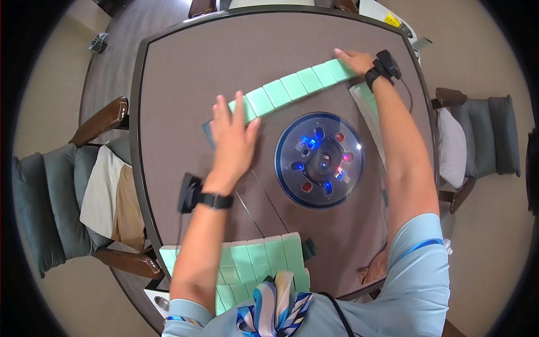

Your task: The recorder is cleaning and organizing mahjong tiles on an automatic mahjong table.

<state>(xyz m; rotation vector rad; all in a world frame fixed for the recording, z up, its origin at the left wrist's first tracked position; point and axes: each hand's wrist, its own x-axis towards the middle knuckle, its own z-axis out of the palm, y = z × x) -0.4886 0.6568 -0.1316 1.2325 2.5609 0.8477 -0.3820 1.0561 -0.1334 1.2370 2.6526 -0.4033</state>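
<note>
A slanting row of mint-green mahjong tiles [285, 88] lies across the far half of a brown mahjong table [189, 54]. My left hand [233, 135] is at the row's left end, fingers spread, with the index finger against the end tile. My right hand [358, 62] is at the other end, one finger stretched along the far side; its remaining fingers are mostly hidden. Near my body lies a block of green tiles [269, 255] in several rows, partly covered by my left forearm and neck scarf. More green-backed tiles [363, 93] show beside my right forearm.
A round console [290, 185] with blue and red lights sits mid-table. Dark raised edging [137, 101] borders the tabletop. Padded armchairs stand at the left [54, 202] and right [484, 135]. A brown cloth [374, 267] is by my right sleeve. Black devices are strapped to both wrists, with cables.
</note>
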